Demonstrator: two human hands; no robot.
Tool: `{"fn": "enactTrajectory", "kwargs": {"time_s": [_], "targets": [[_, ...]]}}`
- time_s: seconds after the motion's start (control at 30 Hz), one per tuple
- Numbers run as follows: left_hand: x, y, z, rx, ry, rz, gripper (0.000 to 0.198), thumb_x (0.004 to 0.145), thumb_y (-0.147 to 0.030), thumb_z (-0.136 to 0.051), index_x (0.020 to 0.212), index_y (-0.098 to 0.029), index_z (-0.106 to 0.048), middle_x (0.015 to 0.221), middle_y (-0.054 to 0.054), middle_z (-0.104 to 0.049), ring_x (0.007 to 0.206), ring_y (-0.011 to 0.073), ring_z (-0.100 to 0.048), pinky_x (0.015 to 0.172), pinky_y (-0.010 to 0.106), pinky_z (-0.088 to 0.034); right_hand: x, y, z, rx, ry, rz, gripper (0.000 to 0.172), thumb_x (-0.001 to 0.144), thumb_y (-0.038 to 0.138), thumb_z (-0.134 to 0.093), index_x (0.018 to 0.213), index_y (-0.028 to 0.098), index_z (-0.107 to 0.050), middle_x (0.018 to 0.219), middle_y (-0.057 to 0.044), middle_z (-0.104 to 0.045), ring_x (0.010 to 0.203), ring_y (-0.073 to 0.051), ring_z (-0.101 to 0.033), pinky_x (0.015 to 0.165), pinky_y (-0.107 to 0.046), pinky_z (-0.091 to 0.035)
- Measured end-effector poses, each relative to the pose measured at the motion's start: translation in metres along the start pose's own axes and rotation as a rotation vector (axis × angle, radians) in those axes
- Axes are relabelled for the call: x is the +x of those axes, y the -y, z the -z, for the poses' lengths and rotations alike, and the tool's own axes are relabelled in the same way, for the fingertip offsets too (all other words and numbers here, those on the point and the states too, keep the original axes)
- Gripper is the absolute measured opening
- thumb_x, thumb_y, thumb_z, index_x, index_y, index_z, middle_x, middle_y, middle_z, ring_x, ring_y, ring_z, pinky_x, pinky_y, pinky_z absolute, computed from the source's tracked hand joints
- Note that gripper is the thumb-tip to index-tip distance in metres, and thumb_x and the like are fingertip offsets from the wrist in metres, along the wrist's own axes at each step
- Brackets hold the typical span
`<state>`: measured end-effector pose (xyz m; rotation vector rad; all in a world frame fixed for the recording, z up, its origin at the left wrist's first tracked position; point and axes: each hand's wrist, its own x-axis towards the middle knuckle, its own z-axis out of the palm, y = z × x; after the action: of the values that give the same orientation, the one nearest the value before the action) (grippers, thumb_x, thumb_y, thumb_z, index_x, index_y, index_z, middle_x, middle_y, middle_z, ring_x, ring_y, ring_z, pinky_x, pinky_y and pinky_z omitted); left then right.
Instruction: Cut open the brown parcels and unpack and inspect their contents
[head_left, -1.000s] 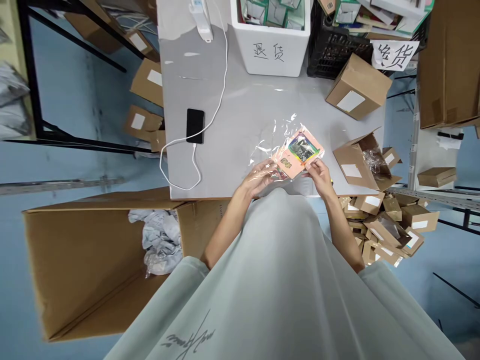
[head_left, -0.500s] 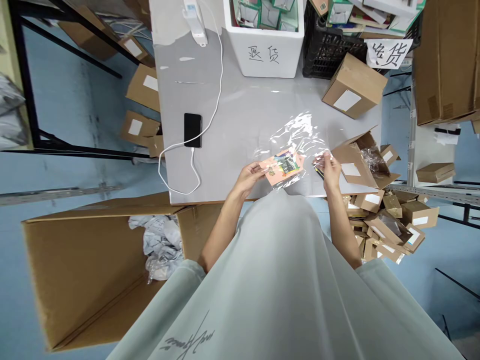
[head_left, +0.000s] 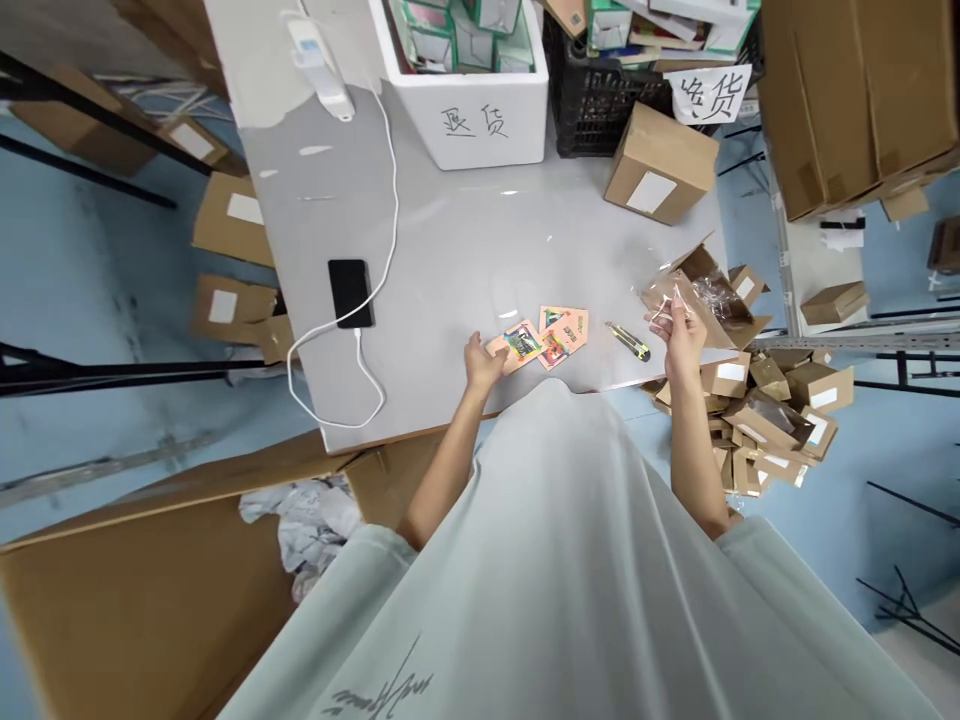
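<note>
My left hand point(head_left: 484, 362) pinches the left edge of a pink printed card point(head_left: 520, 346) at the table's front edge. Touching that card on its right, more pink cards point(head_left: 566, 340) with colourful pictures lie overlapped on the table. My right hand point(head_left: 681, 338) is closed on crumpled clear plastic film point(head_left: 667, 292), held in front of an open cardboard box point(head_left: 716, 300). Between the cards and my right hand lies a yellow and black utility knife point(head_left: 628, 341), touched by neither hand.
A black phone point(head_left: 349, 292) with a white cable lies at left on the grey table point(head_left: 465, 250). At the back stand a white bin point(head_left: 480, 125), a black crate point(head_left: 600, 110) and a closed carton point(head_left: 661, 165). Below left is a large cardboard box point(head_left: 150, 600); small boxes point(head_left: 780, 405) are heaped at right.
The clear film has come off the cards and moved right with my right hand. Several cards now lie spread on the table. The knife, earlier at my right hand, lies uncovered.
</note>
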<state>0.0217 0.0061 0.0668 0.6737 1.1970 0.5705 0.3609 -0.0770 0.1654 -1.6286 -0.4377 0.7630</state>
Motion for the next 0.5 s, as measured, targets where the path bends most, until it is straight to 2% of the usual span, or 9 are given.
{"fn": "enactTrajectory", "kwargs": {"time_s": [0.1,0.17,0.2,0.23,0.3,0.37,0.43,0.5], "targets": [[-0.012,-0.015,-0.030,0.123,0.094,-0.136,0.121,0.055,-0.039,-0.112,0.161,-0.023,-0.056,0.164,0.020,-0.061,0.166,0.0349,-0.048,0.132,0.044,-0.046,-0.029,0.007,-0.005,0.094,0.062,-0.100,0.056,0.083,0.073,-0.091,0.102,0.025,-0.071,0.101,-0.004,-0.083,0.084,-0.019,-0.085,0.068,-0.026,-0.066],[-0.020,-0.022,-0.055,0.249,0.282,-0.237,0.141,0.048,-0.036,-0.116,0.171,-0.027,-0.047,0.177,0.020,-0.049,0.177,0.0373,-0.028,0.140,0.045,-0.034,-0.048,0.010,-0.007,0.157,0.099,-0.153,0.054,0.083,0.070,-0.094,0.103,0.026,-0.070,0.104,-0.003,-0.084,0.086,-0.019,-0.085,0.067,-0.025,-0.066],[-0.023,-0.024,-0.069,0.306,0.387,-0.282,0.145,0.047,-0.035,-0.116,0.174,-0.029,-0.045,0.179,0.020,-0.046,0.179,0.0385,-0.022,0.142,0.047,-0.029,-0.057,0.011,-0.007,0.181,0.109,-0.170,0.053,0.083,0.069,-0.094,0.104,0.026,-0.070,0.105,-0.003,-0.084,0.087,-0.020,-0.086,0.067,-0.025,-0.066],[-0.025,-0.024,-0.082,0.343,0.480,-0.310,0.146,0.049,-0.036,-0.116,0.176,-0.030,-0.043,0.178,0.019,-0.049,0.179,0.0393,-0.023,0.143,0.049,-0.026,-0.066,0.011,-0.006,0.198,0.113,-0.184,0.052,0.084,0.067,-0.094,0.105,0.027,-0.070,0.106,-0.002,-0.084,0.088,-0.020,-0.086,0.067,-0.025,-0.066],[-0.026,-0.021,-0.107,0.358,0.607,-0.316,0.137,0.059,-0.038,-0.112,0.177,-0.031,-0.042,0.160,0.017,-0.067,0.170,0.0383,-0.043,0.142,0.052,-0.027,-0.080,0.009,0.000,0.220,0.094,-0.200,0.049,0.085,0.064,-0.095,0.107,0.028,-0.070,0.107,-0.001,-0.083,0.088,-0.019,-0.085,0.066,-0.024,-0.066],[-0.024,-0.016,-0.126,0.335,0.663,-0.284,0.116,0.074,-0.039,-0.102,0.175,-0.028,-0.047,0.127,0.011,-0.081,0.146,0.0340,-0.067,0.138,0.052,-0.033,-0.092,0.004,0.011,0.237,0.044,-0.208,0.047,0.084,0.060,-0.096,0.110,0.029,-0.070,0.105,0.000,-0.083,0.087,-0.018,-0.084,0.065,-0.023,-0.065],[-0.020,-0.009,-0.139,0.322,0.685,-0.244,0.093,0.083,-0.039,-0.093,0.168,-0.025,-0.058,0.104,0.005,-0.082,0.123,0.0296,-0.076,0.133,0.051,-0.041,-0.099,-0.002,0.026,0.245,-0.025,-0.212,0.051,0.080,0.055,-0.099,0.114,0.030,-0.071,0.102,0.002,-0.082,0.083,-0.015,-0.083,0.065,-0.022,-0.064],[-0.016,-0.003,-0.146,0.330,0.698,-0.219,0.084,0.083,-0.036,-0.091,0.162,-0.025,-0.064,0.107,0.006,-0.081,0.119,0.0289,-0.077,0.130,0.050,-0.046,-0.103,-0.009,0.040,0.240,-0.076,-0.225,0.058,0.075,0.051,-0.101,0.120,0.032,-0.070,0.098,0.004,-0.081,0.080,-0.014,-0.081,0.066,-0.022,-0.064]]}}
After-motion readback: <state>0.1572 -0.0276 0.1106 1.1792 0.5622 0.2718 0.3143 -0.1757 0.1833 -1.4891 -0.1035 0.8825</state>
